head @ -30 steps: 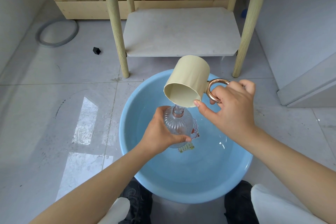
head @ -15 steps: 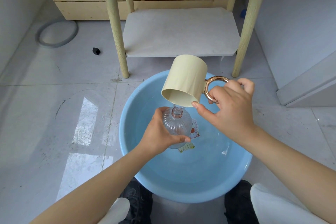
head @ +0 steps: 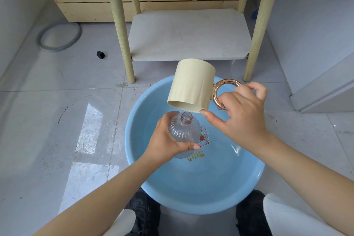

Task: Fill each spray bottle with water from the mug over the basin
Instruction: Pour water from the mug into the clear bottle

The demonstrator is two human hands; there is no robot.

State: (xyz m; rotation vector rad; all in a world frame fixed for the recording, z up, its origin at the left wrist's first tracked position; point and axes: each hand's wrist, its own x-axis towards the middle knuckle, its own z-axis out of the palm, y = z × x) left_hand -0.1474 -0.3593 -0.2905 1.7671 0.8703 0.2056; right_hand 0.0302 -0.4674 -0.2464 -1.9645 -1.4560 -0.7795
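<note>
A clear ribbed spray bottle point(head: 183, 132) without its sprayer head stands upright over the blue basin point(head: 195, 195), and my left hand point(head: 166, 141) grips its body. Above it a cream mug point(head: 192, 85) is tipped mouth-down, its rim just over the bottle's copper-ringed neck. A thin stream of water runs from the mug into the neck. My right hand point(head: 241, 113) grips the mug's copper ring handle, with the thumb against the rim. The basin holds shallow water and has a cartoon sticker on its bottom.
A small table with pale wooden legs point(head: 119, 31) and a grey lower shelf point(head: 189, 34) stands just behind the basin. A grey ring point(head: 58, 36) and a small black cube point(head: 100, 54) lie on the tiled floor at left. My dark shoes sit beside the basin's near rim.
The mug has been tipped steeper, so its mouth now faces down and its inside no longer shows. The bottle and my left hand stay in place.
</note>
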